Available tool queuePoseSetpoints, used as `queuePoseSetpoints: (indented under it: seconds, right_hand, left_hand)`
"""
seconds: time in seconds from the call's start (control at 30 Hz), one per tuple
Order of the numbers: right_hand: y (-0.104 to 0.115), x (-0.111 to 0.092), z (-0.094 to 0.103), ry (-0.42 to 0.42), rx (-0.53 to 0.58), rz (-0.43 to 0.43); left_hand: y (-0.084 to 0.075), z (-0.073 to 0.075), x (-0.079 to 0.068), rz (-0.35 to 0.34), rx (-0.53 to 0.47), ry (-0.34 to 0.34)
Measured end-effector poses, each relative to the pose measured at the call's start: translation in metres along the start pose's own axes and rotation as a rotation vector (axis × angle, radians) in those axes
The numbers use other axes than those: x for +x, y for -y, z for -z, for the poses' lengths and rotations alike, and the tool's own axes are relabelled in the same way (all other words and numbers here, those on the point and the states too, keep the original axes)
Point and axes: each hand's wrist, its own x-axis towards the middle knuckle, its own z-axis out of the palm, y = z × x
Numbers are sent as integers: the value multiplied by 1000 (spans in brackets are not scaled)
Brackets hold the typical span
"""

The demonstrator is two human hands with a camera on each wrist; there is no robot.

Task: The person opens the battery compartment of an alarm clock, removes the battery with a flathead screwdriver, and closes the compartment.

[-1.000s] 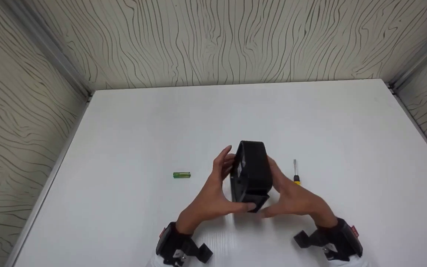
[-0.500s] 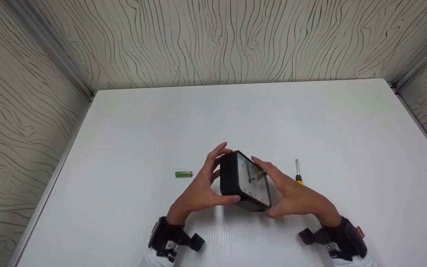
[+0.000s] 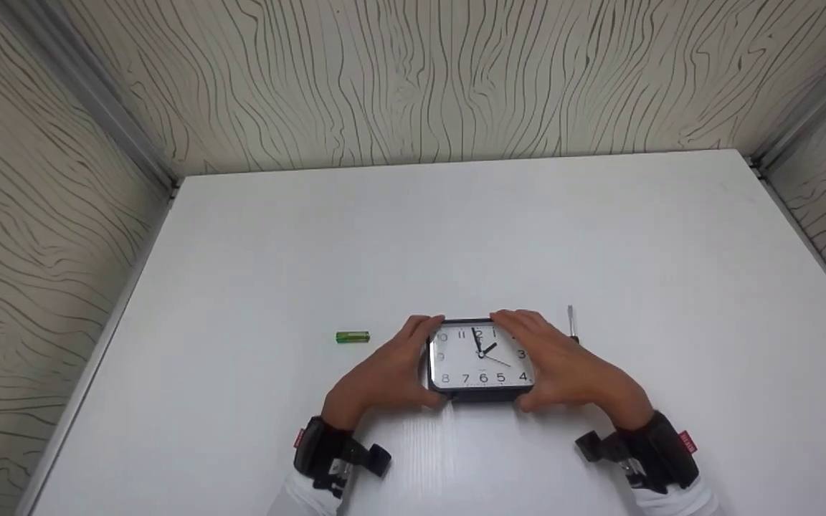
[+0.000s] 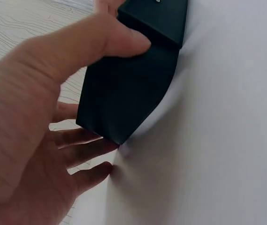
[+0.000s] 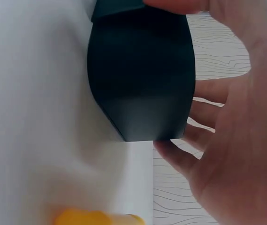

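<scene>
Between both hands is a black alarm clock (image 3: 481, 365), its white dial with dark numerals facing up toward the head camera. My left hand (image 3: 391, 369) holds its left end, thumb at the lower edge and fingertips at the top edge. At the opposite end my right hand (image 3: 563, 362) grips in the same way, fingers over the dial's upper right corner. The left wrist view shows the thumb pressed on the black casing (image 4: 128, 89); the right wrist view shows the smooth casing side (image 5: 142, 79) close to the white surface.
A green battery (image 3: 353, 337) lies on the white table (image 3: 277, 251) left of the clock. Behind the right hand lies a screwdriver (image 3: 571, 320), mostly covered in the head view; its yellow handle (image 5: 84, 217) shows in the right wrist view. Wood-patterned panels (image 3: 413, 79) enclose the table.
Both hands have turned the clock: a second ago its side and back showed, then the dial at an angle, and now the dial faces up. The clock sits lower. Battery and screwdriver stay put.
</scene>
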Motion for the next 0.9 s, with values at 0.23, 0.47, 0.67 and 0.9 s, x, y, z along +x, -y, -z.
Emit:
queuePoseSetpoints:
  seconds: [0.23,0.47,0.67,0.9]
  right_hand:
    - [0,0,3,17,-3,-23]
    - [0,-1,-1,20,-6,-22]
    - [-1,-8,-3,11,-5,-20]
    - [-4,-11,5,24,109,-19]
  left_hand:
    - [-4,4,3,-7,10,2]
    - [-2,2,1,-10,1,5]
    - [-3,-4,-1,-17,1,7]
    - [-5,5,-7,7,-10,30]
